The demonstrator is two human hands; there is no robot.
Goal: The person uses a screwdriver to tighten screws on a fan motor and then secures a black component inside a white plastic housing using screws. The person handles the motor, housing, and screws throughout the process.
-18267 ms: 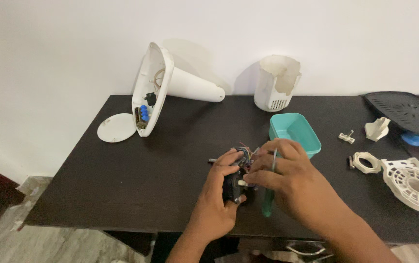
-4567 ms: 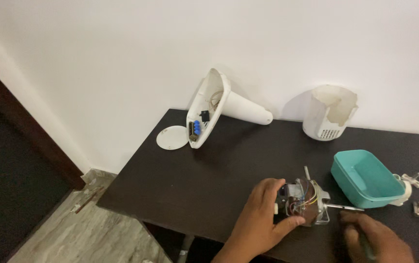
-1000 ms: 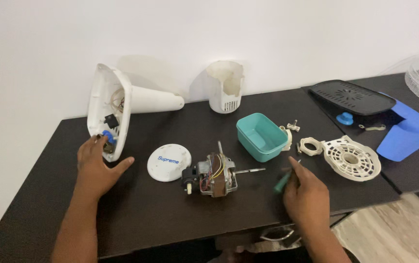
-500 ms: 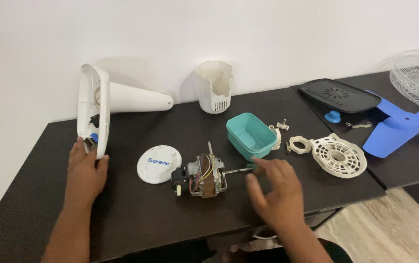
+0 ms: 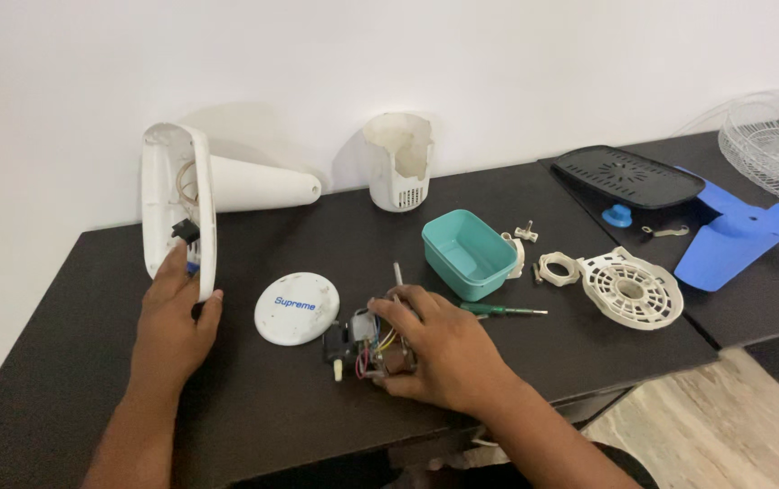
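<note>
While on table point(image 5: 90, 380), hands point(image 5: 172, 330) at base point(image 5: 176, 208), motor point(image 5: 373, 342)

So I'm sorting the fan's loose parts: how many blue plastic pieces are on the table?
2. The blue fan blade lies at the right end, beside the wire guard. A small blue knob sits by the black grille cover. Others may be hidden.

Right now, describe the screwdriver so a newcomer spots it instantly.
On the dark table, find the teal tub near the middle. Just in front of it, right of the right hand, lies the screwdriver: thin and flat on the table, the only green-handled tool with a metal shaft.
</note>
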